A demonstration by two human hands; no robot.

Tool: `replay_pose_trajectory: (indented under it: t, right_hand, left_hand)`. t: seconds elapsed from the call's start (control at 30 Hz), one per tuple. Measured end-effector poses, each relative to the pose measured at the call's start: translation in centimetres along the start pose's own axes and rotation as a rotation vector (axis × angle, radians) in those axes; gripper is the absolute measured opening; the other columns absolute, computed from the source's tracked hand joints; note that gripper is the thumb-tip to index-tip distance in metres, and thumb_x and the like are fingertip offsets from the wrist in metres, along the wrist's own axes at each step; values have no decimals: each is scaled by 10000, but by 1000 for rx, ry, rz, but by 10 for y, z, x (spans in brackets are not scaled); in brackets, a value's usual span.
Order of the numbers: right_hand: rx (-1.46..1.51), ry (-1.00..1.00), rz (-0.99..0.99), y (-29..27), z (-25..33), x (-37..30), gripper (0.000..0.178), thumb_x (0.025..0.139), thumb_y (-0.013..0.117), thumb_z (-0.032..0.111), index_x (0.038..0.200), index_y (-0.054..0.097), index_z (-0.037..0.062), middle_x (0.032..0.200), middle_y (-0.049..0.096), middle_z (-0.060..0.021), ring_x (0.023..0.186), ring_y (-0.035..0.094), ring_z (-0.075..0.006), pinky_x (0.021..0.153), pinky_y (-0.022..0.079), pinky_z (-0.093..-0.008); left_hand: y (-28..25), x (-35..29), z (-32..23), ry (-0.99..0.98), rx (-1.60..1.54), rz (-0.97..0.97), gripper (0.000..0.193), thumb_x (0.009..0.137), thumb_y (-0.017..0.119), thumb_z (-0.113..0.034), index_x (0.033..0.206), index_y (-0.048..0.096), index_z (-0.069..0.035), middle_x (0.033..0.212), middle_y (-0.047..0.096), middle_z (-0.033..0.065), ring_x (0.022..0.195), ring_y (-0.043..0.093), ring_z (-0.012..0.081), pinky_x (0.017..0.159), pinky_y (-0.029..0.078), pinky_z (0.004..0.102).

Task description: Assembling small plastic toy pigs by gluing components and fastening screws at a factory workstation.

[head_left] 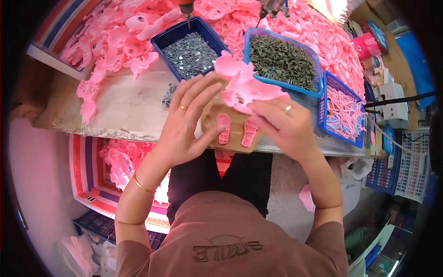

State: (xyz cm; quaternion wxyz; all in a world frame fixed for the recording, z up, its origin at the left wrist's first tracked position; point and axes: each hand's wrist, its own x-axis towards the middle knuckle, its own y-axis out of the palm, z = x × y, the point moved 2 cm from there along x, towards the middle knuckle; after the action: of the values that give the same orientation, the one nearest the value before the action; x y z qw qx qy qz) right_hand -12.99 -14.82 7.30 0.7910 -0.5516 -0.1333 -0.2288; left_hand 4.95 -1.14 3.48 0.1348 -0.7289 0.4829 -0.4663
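Your brown shirt (221,221) is closest to the camera; beyond it, both your hands reach over a tan block (210,121) at the table's (124,111) near edge. Your right hand (290,124) pinches the lower right edge of a pink shell (244,87), which is tilted above the block's far side. Because that grip is at one edge, the shell could swing or slip if your fingers loosen. Your left hand (189,120) has its fingers spread beside the shell, its thumb by the left pink insert (224,129); whether it touches, I can't fairly tell from above. A careless brush there could nudge that insert or the right pink insert (249,132) out of place. The dark blue tray (198,27) of small metal pieces and the light blue tray (290,86) of dark clips stand just beyond; a wide sweep of either hand could knock some loose.
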Motion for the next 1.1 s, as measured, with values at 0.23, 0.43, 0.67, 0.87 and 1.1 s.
replay_pose_trajectory:
  t: [0.23,0.43,0.67,0.87,1.1]
  right_hand:
    - [-5,39,115,23,2,-23,422,707,771,123,1116,669,95,1106,664,-66,1034,620,-271,880,513,-384]
    - [-82,226,119,3,-14,-34,558,702,803,209,1210,624,63,1177,619,-95,1095,577,-310,927,487,-403]
    - [-93,228,174,18,-24,-45,624,701,807,279,1246,605,52,1152,600,-107,1056,557,-292,920,449,-409]
    - [-117,215,139,18,-20,-43,612,697,803,289,1234,612,66,1075,592,-82,1028,540,-284,875,435,-408]
    - [-217,229,234,20,-18,-42,613,694,802,304,1230,611,77,1081,580,-74,1032,533,-273,849,422,-413]
  left_hand:
    - [30,-13,1,-113,8,138,819,769,763,-297,1465,376,-101,1539,309,169,1404,273,404,1143,240,524]
    - [37,-11,-4,-134,46,191,777,786,739,-315,1454,397,-114,1531,318,155,1405,270,398,1153,220,547]
    - [50,0,-12,-109,113,214,715,788,744,-271,1413,453,-84,1497,400,115,1387,307,375,1146,251,505]
    - [57,-2,-10,-81,134,231,661,812,705,-318,1355,476,-19,1440,441,143,1357,347,369,1141,246,529]
    - [56,1,-13,-67,141,238,631,796,720,-288,1317,507,-4,1393,483,138,1300,408,350,1115,296,500]
